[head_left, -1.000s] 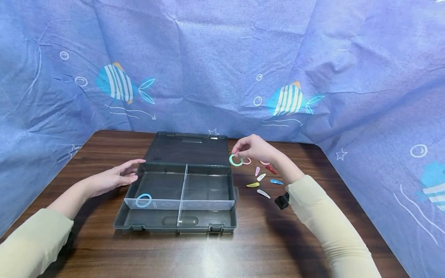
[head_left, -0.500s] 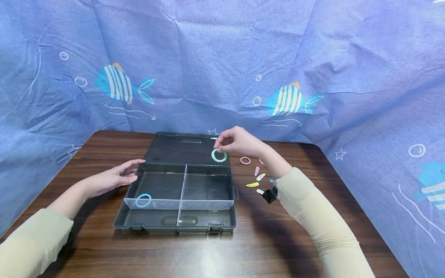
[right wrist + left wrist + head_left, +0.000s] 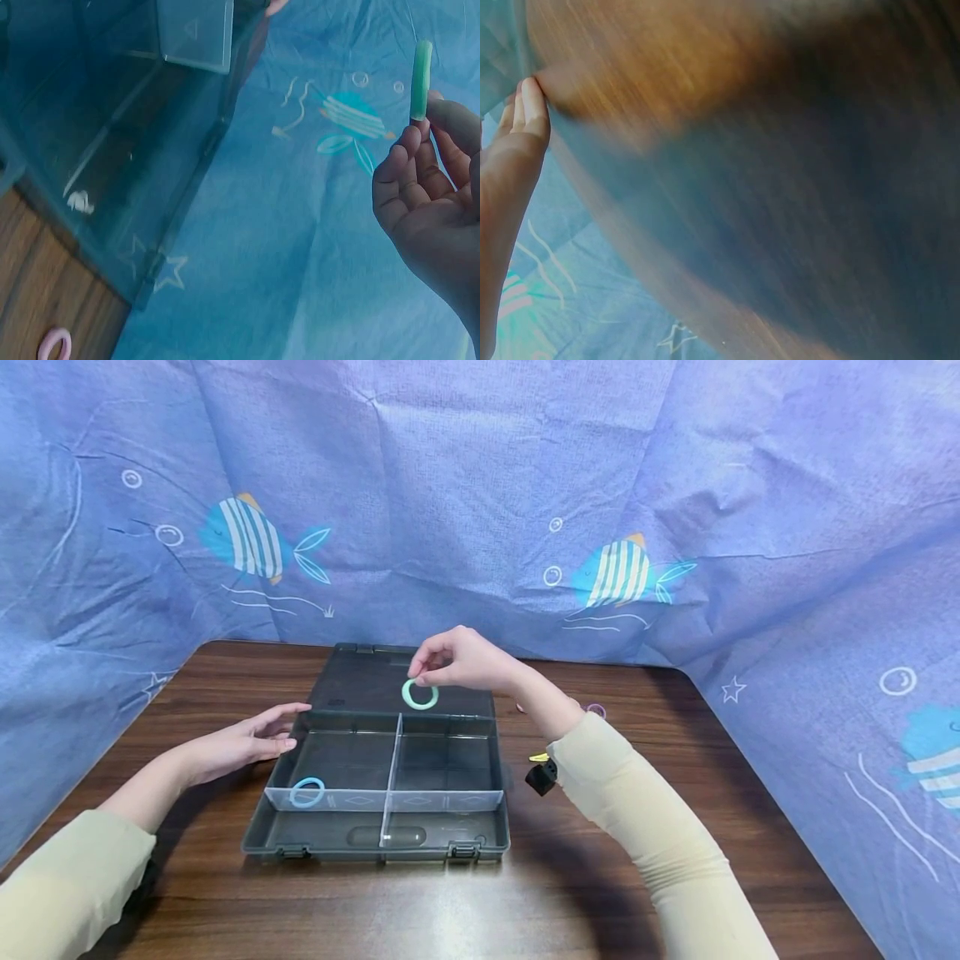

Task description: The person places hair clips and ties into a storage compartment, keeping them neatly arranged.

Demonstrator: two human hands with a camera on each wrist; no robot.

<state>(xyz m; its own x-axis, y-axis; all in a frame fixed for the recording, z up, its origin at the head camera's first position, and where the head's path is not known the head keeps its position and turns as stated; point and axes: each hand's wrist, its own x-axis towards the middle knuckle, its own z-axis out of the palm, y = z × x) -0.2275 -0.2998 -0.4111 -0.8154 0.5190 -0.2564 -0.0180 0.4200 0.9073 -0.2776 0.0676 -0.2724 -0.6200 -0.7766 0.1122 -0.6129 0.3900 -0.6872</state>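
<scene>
My right hand (image 3: 468,660) pinches a light green hair tie (image 3: 406,695) between thumb and fingertips, above the box's raised lid (image 3: 367,681). In the right wrist view the green hair tie (image 3: 421,79) shows edge-on, upright at the fingertips. A dark translucent divider box (image 3: 450,756) lies open on the table. Beside its left wall rests my left hand (image 3: 232,750), fingers extended and tips touching the rim. The left wrist view has these straight fingers (image 3: 531,109) at the box's edge. A blue hair tie (image 3: 293,795) sits in the back left compartment, against the divider.
Right of the box, a yellow hair clip (image 3: 538,757) and a purple ring (image 3: 596,710) show past my right forearm, which hides other small items. A pink hair tie (image 3: 45,345) lies on the wooden table (image 3: 450,910). A blue fish-print cloth (image 3: 450,527) hangs behind.
My right hand has carried the green hair tie leftward, from beside the box to over its lid. My left hand has stayed at the box's left side.
</scene>
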